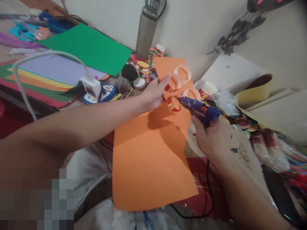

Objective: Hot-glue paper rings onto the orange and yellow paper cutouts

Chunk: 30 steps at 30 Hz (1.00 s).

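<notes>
Glue gun (198,108) beside rings (171,103) (bare orange paper (150,163) toward the near edge).

One paper ring (177,80) is touched by the left hand (155,92); other rings (171,105) are gathered around it over a paper sheet (151,159), which is spread nearer the lap (93,174). Just right of them, a glue gun (196,107) is held in the right hand (212,137). Behind the left hand, a bottle (146,33) is stood; left of it, a charger (92,88) is placed. Right of the glue gun, a plastic bag (227,101) is laid.
</notes>
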Available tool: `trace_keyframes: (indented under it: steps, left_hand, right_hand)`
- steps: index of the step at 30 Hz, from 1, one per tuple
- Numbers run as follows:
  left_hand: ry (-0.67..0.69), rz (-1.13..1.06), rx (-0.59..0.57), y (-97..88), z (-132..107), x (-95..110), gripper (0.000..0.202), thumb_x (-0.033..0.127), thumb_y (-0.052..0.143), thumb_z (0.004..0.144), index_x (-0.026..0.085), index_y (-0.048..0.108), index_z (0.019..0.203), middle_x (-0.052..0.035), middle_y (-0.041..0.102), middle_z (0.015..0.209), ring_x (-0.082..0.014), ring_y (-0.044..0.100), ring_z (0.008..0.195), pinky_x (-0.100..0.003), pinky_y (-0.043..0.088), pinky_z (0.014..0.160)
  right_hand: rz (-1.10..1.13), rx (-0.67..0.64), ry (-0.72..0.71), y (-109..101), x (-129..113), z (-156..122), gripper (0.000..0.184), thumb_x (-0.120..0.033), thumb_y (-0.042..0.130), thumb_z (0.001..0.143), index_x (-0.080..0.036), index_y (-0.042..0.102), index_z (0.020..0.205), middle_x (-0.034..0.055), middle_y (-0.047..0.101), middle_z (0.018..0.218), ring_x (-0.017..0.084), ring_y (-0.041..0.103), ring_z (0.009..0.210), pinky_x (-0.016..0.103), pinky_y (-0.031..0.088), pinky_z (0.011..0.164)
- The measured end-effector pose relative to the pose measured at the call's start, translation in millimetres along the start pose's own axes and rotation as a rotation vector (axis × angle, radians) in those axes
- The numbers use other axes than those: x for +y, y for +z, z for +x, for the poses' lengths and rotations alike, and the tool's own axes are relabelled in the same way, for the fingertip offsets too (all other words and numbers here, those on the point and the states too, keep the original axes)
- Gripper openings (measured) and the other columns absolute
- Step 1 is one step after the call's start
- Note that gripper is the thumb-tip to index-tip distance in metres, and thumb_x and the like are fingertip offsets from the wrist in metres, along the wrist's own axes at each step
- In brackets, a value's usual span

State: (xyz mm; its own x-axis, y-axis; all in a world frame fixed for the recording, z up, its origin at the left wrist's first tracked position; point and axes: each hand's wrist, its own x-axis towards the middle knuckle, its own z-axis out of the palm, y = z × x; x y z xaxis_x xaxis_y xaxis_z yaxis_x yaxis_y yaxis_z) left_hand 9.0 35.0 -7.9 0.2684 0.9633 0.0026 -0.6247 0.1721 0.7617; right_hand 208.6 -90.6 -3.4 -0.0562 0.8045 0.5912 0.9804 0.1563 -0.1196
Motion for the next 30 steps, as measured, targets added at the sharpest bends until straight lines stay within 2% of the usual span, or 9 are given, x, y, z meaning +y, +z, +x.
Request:
trace_keyframes:
  steps: [7, 10, 16, 21, 24, 30]
  left_hand:
    - [-0.027, -0.037, -0.069, 1.6, -0.8, -5.2, 0.021, 0.033, 0.07, 0.109, 0.015, 0.076, 0.118, -0.0111, 0.087, 0.112, -0.0222, 0.083, 0.11, -0.036, 0.064, 0.105]
    - [-0.031, -0.06, -0.049, 3.7, -2.2, -5.0, 0.02, 0.03, 0.067, 0.11, 0.017, 0.076, 0.122, -0.0117, 0.087, 0.122, -0.0246, 0.082, 0.118, -0.039, 0.064, 0.108]
    - [-0.064, -0.079, 0.041, 10.3, -10.9, 4.6, 0.025, 0.035, 0.066, 0.11, 0.025, 0.074, 0.131, -0.0108, 0.085, 0.134, -0.031, 0.076, 0.137, -0.046, 0.064, 0.113]
    - [-0.014, -0.125, 0.053, 15.9, -17.3, 9.2, 0.016, 0.032, 0.06, 0.113, 0.025, 0.072, 0.122, -0.0088, 0.082, 0.142, -0.0303, 0.069, 0.148, -0.052, 0.058, 0.122]
    - [-0.003, -0.113, -0.007, 15.4, -17.0, 5.3, 0.015, 0.033, 0.058, 0.114, 0.024, 0.069, 0.118, -0.0079, 0.08, 0.145, -0.0307, 0.068, 0.149, -0.057, 0.055, 0.125]
    - [-0.078, -0.135, -0.015, 12.9, -14.5, -1.4, 0.027, 0.037, 0.066, 0.11, 0.03, 0.07, 0.136, -0.0096, 0.082, 0.138, -0.0332, 0.073, 0.142, -0.059, 0.059, 0.121]
  right_hand:
    - [-0.031, -0.018, -0.029, 6.0, 2.4, -0.2, 0.043, -0.057, 0.051, 0.103, -0.019, 0.071, 0.112, 0.0192, 0.074, 0.098, 0.037, 0.072, 0.093, 0.047, 0.055, 0.08]
    - [-0.037, -0.021, -0.027, 6.2, 4.8, 1.1, 0.042, -0.056, 0.051, 0.103, -0.019, 0.07, 0.113, 0.0188, 0.074, 0.098, 0.037, 0.071, 0.093, 0.048, 0.055, 0.081]
    - [-0.084, 0.004, 0.013, 4.5, 6.0, 3.5, 0.041, -0.057, 0.052, 0.101, -0.02, 0.07, 0.11, 0.0187, 0.074, 0.099, 0.038, 0.071, 0.094, 0.047, 0.052, 0.081]
    - [-0.114, 0.04, 0.015, 7.1, 7.2, 3.2, 0.041, -0.056, 0.05, 0.102, -0.021, 0.07, 0.109, 0.0184, 0.074, 0.098, 0.038, 0.071, 0.092, 0.046, 0.05, 0.078]
    - [-0.123, 0.054, 0.011, 11.6, 11.6, 2.6, 0.042, -0.056, 0.048, 0.103, -0.021, 0.069, 0.11, 0.0179, 0.073, 0.097, 0.038, 0.07, 0.091, 0.046, 0.05, 0.077]
    - [-0.094, 0.086, -0.049, 19.0, 19.5, 1.9, 0.037, -0.055, 0.051, 0.102, -0.022, 0.066, 0.109, 0.0154, 0.071, 0.095, 0.036, 0.069, 0.09, 0.045, 0.051, 0.076]
